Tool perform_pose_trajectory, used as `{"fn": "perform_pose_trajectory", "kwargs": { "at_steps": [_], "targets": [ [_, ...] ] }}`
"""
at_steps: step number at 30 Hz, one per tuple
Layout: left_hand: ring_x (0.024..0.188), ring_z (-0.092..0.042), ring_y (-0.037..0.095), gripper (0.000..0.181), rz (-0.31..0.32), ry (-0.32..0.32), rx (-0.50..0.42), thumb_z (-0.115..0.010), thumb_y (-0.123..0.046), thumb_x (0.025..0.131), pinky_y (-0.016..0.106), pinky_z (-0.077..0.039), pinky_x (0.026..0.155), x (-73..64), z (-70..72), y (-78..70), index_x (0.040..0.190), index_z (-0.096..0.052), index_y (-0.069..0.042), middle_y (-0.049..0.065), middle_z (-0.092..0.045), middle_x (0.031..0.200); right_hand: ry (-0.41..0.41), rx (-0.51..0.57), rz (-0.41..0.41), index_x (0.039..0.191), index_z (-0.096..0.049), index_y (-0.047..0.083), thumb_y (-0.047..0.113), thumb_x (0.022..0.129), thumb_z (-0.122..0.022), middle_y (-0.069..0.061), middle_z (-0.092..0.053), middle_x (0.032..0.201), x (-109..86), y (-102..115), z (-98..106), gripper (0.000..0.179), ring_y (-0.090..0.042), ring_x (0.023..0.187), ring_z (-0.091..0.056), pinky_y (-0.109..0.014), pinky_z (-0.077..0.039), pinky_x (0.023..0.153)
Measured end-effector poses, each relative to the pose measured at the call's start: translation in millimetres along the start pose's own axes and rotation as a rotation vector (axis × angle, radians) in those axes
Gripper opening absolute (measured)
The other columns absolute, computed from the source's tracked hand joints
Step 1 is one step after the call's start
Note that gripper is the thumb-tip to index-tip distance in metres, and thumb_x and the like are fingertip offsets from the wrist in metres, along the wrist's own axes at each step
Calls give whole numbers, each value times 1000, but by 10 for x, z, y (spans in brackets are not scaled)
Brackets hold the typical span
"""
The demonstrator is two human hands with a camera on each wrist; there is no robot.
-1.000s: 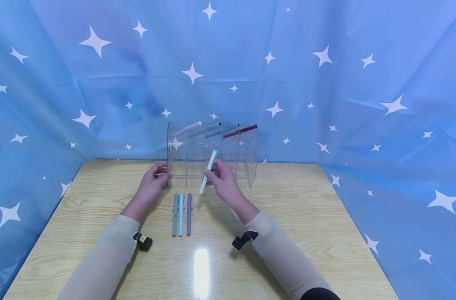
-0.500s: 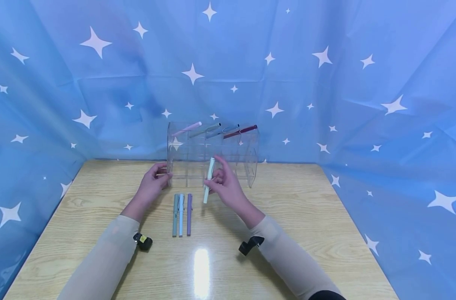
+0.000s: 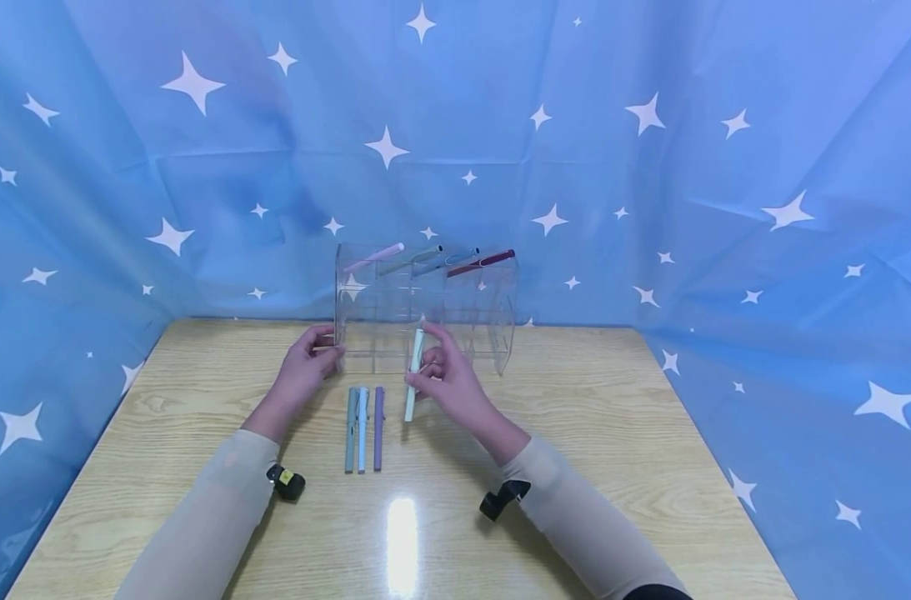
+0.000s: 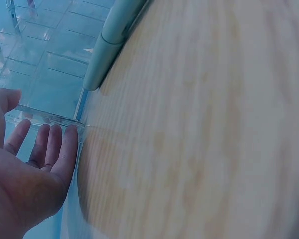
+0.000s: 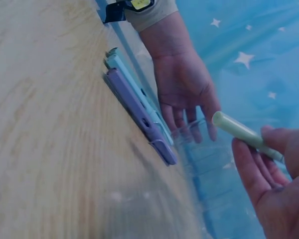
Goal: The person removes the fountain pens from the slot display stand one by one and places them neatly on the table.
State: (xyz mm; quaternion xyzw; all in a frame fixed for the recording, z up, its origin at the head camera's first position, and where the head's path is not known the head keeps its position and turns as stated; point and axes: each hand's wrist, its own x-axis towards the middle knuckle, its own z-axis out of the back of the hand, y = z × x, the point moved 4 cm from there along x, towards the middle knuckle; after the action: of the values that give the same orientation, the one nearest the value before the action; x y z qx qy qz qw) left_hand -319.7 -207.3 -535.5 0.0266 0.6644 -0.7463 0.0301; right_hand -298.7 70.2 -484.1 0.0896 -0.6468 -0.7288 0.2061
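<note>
Two hands busy in the head view: pinching a pale mint pen (image 3: 417,352) between thumb and fingers of the right hand (image 3: 455,379), just in front of the clear rack (image 3: 391,300), and lightly gripping its side edge with the left hand (image 3: 305,358), at nine o'clock from the pen. Could drop the pen through a slack pinch. Could scatter the teal pen (image 3: 349,429), light blue pen (image 3: 362,429) and purple pen (image 3: 378,429), side by side between seven and eight o'clock, by sweeping low. Could jar the pink pen (image 3: 375,257), green pen (image 3: 410,260), blue pen (image 3: 446,261) and dark red pen (image 3: 481,263), slanting from eleven to one o'clock, by bumping the rack. Hard to trace: transparent dividers, so easy to strike.

From the left wrist, thumb and fingertips at the rack's edge, toward eight o'clock. Impossible to judge pressure; might let the rack skid through too loose a hold. Teal pen cut off at twelve o'clock, racked pens mere slivers.

From the right wrist, mint pen pinched toward four o'clock, far end lost behind the thumb. Teal pen mostly hidden. Rack reduced to faint lines, so easy to misjudge depth.
</note>
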Motion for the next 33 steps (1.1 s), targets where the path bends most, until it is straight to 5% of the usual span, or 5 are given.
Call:
{"fn": "perform_pose_trajectory", "kwargs": {
  "at_steps": [8,18,25,33],
  "targets": [
    [133,-57,38,59,-13,2,7,-65,-22,113,46,-58,110,-1,11,-10,167,-44,-8,22,-51,152,45,23,-27,170,-35,25,-2,101,-78,-11,-57,107,-47,-90,-100,85,-20,87,-70,-59,-68,84],
    [134,-57,39,59,-20,4,1,-64,-20,113,44,-59,107,11,12,-6,167,-44,-8,23,-51,152,66,-9,-99,171,-33,19,-1,98,-81,-12,-58,106,-91,-202,-207,89,-18,85,-65,-52,-68,86],
    [135,-56,38,60,-12,4,-7,-65,-23,113,49,-57,112,17,11,-3,167,-43,-9,23,-50,154,76,-68,-144,170,-34,11,3,95,-86,-9,-64,104,-93,-318,-270,91,-19,88,-67,-33,-64,74],
    [132,-57,36,58,-22,-5,13,-66,-23,113,44,-59,109,14,7,9,165,-47,-8,22,-52,151,96,-106,-174,166,-38,8,7,92,-90,-12,-68,107,-90,-414,-334,90,-22,86,-72,-33,-64,75]
  ]
}}
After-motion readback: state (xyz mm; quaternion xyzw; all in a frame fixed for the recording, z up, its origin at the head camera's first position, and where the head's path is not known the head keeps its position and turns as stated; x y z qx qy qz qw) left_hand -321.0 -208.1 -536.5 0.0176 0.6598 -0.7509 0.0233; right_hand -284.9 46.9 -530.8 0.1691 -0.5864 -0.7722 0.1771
